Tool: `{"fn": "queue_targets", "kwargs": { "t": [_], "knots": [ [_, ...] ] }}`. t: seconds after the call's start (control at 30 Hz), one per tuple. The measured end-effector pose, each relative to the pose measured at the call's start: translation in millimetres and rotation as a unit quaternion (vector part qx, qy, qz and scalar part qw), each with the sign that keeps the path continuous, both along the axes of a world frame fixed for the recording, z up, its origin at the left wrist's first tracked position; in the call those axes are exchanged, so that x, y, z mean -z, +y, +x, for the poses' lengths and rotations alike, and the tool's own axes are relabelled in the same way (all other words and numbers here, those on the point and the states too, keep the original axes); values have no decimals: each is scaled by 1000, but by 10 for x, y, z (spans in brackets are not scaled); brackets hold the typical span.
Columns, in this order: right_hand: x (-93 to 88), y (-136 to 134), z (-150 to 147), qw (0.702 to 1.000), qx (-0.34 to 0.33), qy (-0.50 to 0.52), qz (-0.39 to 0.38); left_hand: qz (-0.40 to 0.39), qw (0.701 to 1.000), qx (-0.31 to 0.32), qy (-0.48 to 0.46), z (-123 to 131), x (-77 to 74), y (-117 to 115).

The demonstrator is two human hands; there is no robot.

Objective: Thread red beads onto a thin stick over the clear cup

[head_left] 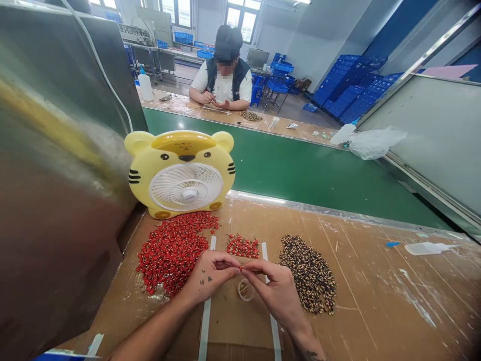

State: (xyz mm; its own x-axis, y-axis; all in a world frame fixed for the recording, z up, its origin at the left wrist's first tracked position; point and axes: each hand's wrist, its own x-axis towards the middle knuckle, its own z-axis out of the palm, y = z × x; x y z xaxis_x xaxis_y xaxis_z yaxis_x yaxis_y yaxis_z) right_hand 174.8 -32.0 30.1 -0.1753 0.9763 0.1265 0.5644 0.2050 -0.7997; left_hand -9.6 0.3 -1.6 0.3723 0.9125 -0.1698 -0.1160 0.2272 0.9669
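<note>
My left hand [212,275] and my right hand [276,288] meet fingertip to fingertip, pinching a tiny red piece [241,268] between them. Just below the fingertips stands a small clear round cup [246,291]. To the left of my left hand spreads a large heap of small red pieces [171,255] with thin dark ends. Beyond my fingers lies a smaller pile of the same red pieces [242,246]. Right of my right hand is a heap of small black-and-gold pieces [308,276]. The details of the pinched piece are mostly covered by my fingers.
A yellow animal-faced fan [188,193] stands behind the red heap. A metal housing [63,165] rises at left. Across the green conveyor belt [285,170] a co-worker [225,75] handles small parts. At right lies a squeeze bottle [426,248]; farther back, a plastic bag [378,143].
</note>
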Motion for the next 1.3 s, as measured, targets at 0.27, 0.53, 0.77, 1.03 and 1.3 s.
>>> {"fn": "queue_targets", "kwargs": {
  "t": [0.27,0.53,0.77,1.03,1.3],
  "knots": [
    [48,6,-25,999,-9,-27,15,56,995,22,83,-20,2,-14],
    [100,115,123,1000,4,-13,14,203,963,22,176,-34,32,38],
    [148,400,369,994,71,-86,6,365,757,-4,542,-358,-101,265],
    [270,526,359,991,74,-111,15,311,735,75,597,-353,-21,318],
    [151,212,540,995,75,-44,-47,336,764,14,551,-359,-24,289]
  ]
}}
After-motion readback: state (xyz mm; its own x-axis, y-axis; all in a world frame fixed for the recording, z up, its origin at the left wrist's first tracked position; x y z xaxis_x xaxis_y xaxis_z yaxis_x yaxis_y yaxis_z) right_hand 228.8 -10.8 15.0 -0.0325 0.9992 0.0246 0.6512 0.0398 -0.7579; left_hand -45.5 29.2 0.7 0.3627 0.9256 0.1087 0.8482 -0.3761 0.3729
